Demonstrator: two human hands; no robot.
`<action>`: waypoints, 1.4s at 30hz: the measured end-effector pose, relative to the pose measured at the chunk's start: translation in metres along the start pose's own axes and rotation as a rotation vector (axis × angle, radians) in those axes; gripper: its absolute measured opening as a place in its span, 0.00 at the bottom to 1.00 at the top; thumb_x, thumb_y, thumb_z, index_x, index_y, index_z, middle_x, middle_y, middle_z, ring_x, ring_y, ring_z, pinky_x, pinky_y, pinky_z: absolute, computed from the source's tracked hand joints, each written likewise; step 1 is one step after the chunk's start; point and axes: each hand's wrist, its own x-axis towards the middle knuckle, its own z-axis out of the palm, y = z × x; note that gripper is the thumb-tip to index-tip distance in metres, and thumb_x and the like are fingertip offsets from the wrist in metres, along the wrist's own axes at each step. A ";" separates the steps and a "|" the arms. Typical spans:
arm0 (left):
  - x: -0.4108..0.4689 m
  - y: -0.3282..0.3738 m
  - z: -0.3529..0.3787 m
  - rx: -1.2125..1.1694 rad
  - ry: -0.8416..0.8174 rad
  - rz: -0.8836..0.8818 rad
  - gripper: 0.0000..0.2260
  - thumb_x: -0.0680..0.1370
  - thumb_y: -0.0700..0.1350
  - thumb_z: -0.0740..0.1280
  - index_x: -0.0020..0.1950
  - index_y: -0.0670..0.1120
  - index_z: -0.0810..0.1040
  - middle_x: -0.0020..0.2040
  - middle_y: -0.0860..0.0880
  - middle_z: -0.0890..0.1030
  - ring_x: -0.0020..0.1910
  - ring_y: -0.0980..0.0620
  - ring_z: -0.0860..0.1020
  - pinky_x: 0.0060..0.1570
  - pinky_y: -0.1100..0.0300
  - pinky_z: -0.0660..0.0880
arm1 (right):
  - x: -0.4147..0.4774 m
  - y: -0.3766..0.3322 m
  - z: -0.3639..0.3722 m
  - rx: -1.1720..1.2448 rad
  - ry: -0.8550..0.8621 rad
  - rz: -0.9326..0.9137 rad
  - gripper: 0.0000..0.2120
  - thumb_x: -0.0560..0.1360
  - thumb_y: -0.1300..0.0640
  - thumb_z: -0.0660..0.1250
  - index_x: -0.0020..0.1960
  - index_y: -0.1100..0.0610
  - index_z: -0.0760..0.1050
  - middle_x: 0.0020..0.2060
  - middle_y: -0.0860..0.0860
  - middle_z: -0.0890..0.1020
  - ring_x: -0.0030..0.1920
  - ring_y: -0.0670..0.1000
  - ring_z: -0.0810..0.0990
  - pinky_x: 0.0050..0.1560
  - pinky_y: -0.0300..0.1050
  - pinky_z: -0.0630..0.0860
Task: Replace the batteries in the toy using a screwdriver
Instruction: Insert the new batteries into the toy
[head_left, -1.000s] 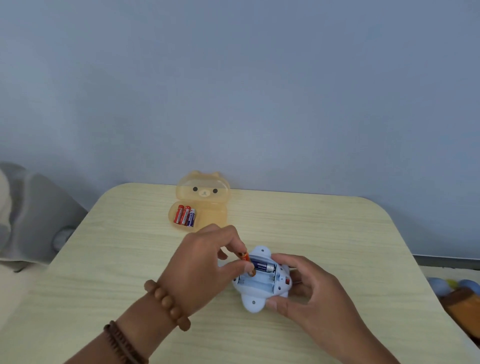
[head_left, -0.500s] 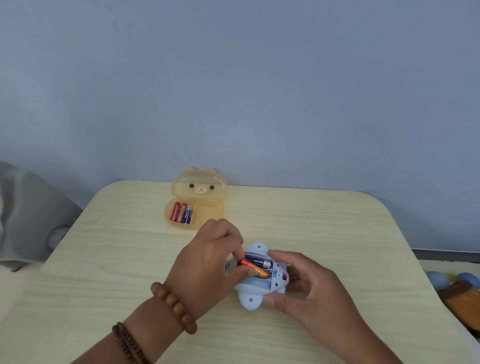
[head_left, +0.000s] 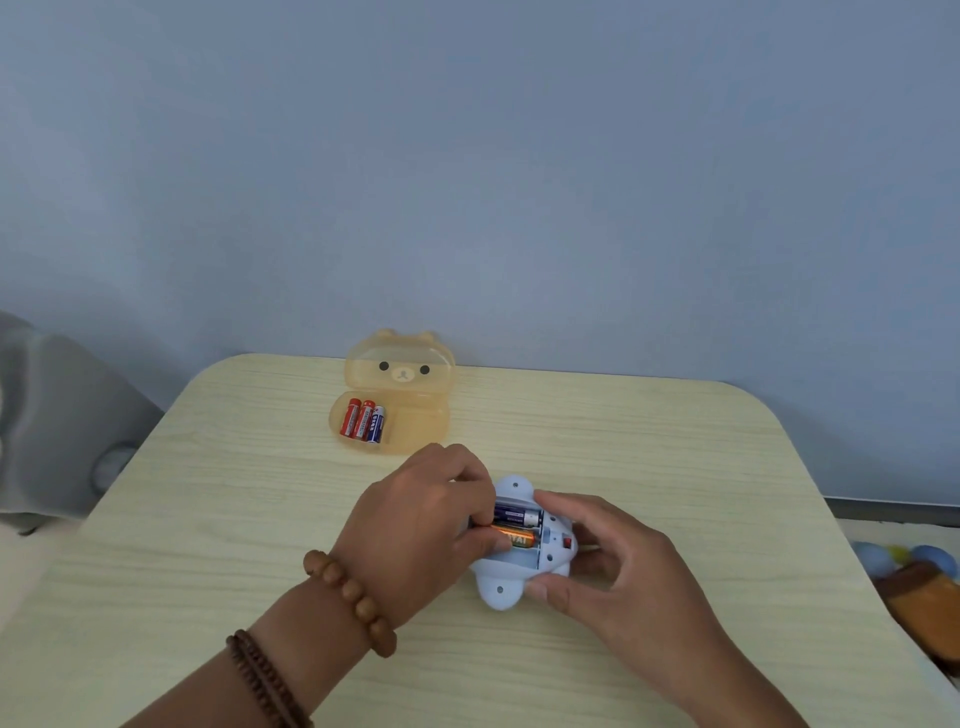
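Seating orange AA battery (head_left: 514, 538) in pale blue plastic toy (head_left: 519, 566).
Left hand (head_left: 426, 525) pinches the battery; right hand (head_left: 618, 566) clamps toy's sides. Probably light, slick, rigid; grip the edges.

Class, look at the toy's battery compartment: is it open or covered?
Open. The light blue toy shows a dark battery and an orange battery lying exposed; no cover is in view.

Upturned blue toy (head_left: 506, 574), 2 batts (head_left: 514, 527) inside
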 end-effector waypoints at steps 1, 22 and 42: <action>0.000 0.000 0.001 -0.040 -0.011 -0.033 0.11 0.69 0.58 0.71 0.36 0.52 0.75 0.48 0.60 0.77 0.45 0.60 0.74 0.36 0.54 0.78 | 0.000 0.000 0.000 0.002 0.001 0.002 0.31 0.67 0.60 0.81 0.65 0.42 0.77 0.58 0.36 0.82 0.55 0.42 0.84 0.54 0.33 0.79; 0.002 0.003 -0.018 -0.552 -0.096 -0.539 0.09 0.71 0.46 0.76 0.48 0.55 0.80 0.47 0.56 0.85 0.43 0.61 0.84 0.49 0.56 0.82 | 0.001 0.003 0.003 0.128 0.008 0.055 0.33 0.65 0.65 0.81 0.65 0.44 0.78 0.58 0.41 0.84 0.54 0.45 0.86 0.56 0.43 0.82; 0.002 0.011 -0.025 -0.435 -0.046 -0.557 0.13 0.67 0.55 0.78 0.49 0.56 0.81 0.45 0.61 0.83 0.40 0.68 0.81 0.41 0.72 0.77 | 0.004 0.000 0.001 0.061 0.014 0.064 0.33 0.65 0.63 0.82 0.65 0.42 0.79 0.56 0.39 0.84 0.53 0.43 0.85 0.56 0.41 0.81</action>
